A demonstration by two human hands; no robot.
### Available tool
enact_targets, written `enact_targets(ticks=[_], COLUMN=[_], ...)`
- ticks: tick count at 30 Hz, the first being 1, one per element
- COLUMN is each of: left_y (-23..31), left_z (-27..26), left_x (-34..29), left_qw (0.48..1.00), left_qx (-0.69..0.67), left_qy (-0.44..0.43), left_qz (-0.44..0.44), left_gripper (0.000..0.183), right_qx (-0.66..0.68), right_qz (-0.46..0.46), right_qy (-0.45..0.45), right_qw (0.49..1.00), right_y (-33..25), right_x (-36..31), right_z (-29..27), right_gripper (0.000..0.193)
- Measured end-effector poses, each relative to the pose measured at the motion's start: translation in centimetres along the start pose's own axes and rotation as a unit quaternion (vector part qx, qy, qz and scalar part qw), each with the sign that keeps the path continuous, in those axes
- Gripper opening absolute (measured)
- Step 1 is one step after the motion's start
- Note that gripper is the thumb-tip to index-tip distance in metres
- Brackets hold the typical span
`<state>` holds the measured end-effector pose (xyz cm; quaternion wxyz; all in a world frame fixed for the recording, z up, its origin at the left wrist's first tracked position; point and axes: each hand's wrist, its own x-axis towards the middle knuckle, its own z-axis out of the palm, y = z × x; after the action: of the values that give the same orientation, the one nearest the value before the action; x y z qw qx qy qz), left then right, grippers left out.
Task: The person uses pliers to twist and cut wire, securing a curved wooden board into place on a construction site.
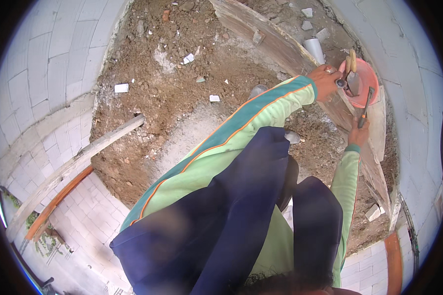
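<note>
At the upper right, a salmon-pink bucket stands beside a rough wooden plank. My left hand is at its left side, fingers curled round a small object with a round grey end whose kind I cannot make out. Below the bucket, my right hand grips a hand tool with a black-and-orange handle. That tool's narrow dark head reaches over the bucket's near rim; its exact kind is unclear. Tan, rounded handle-like pieces stick up at the bucket's far left edge.
The long plank runs diagonally over bumpy brown soil. A white cylinder lies left of the bucket. White fragments dot the soil. Pale block walls rise on both sides. A wooden beam juts in from the lower left.
</note>
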<state>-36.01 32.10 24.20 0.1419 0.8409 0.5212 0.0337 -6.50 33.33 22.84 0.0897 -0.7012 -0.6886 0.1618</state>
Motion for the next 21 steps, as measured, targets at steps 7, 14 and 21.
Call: enact_targets(ticks=[7,14,21], left_y=[-15.6,-37.2,-34.4], left_z=[-3.0,-3.3,-0.7], left_x=[-13.5,-26.2,-22.5], left_qw=[0.723,0.451,0.473], left_qx=[-0.203,-0.534,-0.532], left_qy=[0.490,0.366,0.304], left_qz=[-0.442,-0.615,-0.633], left_gripper=[0.098,0.101,0.042], right_qx=[-0.049,-0.084,-0.132], right_qz=[-0.023,0.005,0.035], right_qy=[-0.022,-0.032,0.026], right_qw=[0.998,0.996,0.990], right_y=[-1.3,-5.0,-2.5], right_x=[-0.9,-2.8,-9.8], right_z=[-1.4,-1.4,-0.7], right_gripper=[0.067,0.061,0.037])
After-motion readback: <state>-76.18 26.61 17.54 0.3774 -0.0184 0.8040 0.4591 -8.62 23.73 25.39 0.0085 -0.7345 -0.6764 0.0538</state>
